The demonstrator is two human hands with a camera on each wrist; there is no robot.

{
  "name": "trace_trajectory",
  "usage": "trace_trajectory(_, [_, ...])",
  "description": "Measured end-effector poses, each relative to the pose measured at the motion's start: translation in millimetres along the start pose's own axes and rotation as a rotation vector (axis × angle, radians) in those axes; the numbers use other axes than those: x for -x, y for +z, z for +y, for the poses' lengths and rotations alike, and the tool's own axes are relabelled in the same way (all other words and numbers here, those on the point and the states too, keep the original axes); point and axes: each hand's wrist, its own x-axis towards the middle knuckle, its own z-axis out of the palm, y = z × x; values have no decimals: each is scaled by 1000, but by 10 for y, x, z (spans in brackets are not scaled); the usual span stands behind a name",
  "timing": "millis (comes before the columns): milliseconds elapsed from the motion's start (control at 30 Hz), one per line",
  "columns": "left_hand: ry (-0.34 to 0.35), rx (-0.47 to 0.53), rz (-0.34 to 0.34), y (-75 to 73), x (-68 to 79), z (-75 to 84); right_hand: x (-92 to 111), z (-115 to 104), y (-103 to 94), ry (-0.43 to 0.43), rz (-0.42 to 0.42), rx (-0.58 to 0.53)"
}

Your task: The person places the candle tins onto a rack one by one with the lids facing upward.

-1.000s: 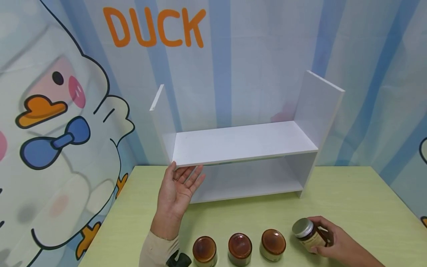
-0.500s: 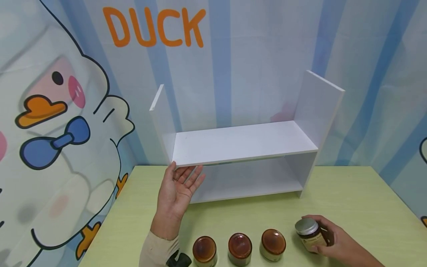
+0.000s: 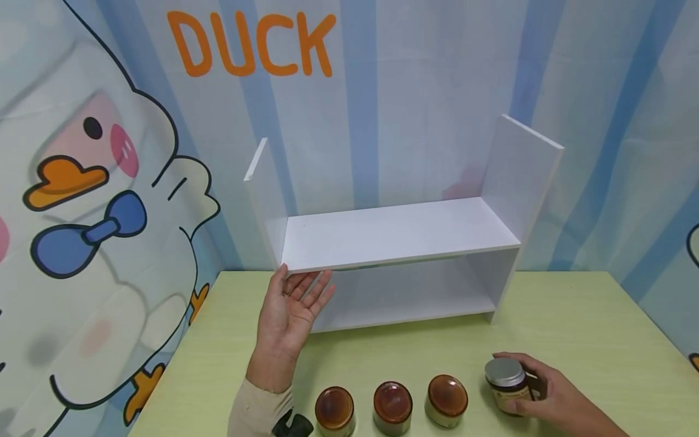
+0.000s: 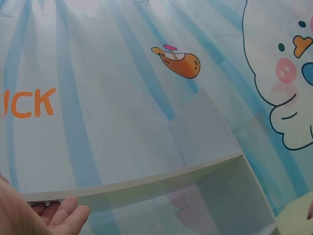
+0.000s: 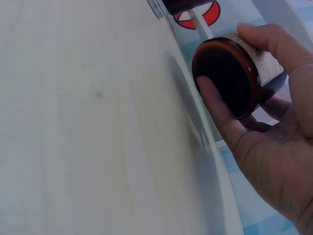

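Blue stripes behind, one jar in hand

Pale stripes run down the backdrop (image 3: 426, 121), with orange lettering (image 3: 261, 42) reading DUCK, and below spreads a light green desk (image 3: 573, 334). What catches my eye is the person's right hand (image 3: 546, 391), clamped round a jar (image 3: 503, 383), silver lid (image 3: 505, 370) uppermost, over the desk's near right part. One digit lies across the dark base (image 5: 225, 76), though which I can't tell; another touches the paper label (image 5: 267, 64).

To do this well, I'd hold the jar level and let the digit below share the weight, sliding it out before the glass meets the desk. Space beside the rightmost jar (image 3: 447, 396) should prevent a knock.

That one, the middle jar (image 3: 393, 402) and the leftmost jar (image 3: 334, 408) stand toward the desk's near edge, seemingly lids down. Near the far edge stands a white shelf unit (image 3: 398, 233); the left hand (image 3: 286, 321), fingers apart, touches its upper board's front left corner.
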Motion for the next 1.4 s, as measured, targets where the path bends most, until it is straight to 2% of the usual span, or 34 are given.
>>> trace_trajectory(133, [-4, 3, 4, -2, -2, -1, -2, -19, 14, 15, 26, 15])
trace_trajectory(367, [-7, 9, 7, -1, -7, -1, -7, 1, 41, -13, 42, -52])
trace_trajectory(633, [-6, 9, 10, 6, -7, -1, -8, -29, 53, 44, 116, 13])
trace_trajectory(933, [-8, 9, 14, 9, -1, -2, -22, -36, 37, 63, 95, -4])
trace_trajectory(1400, [-8, 10, 15, 0, 2, 1, -13, -46, 20, 101, 138, 1])
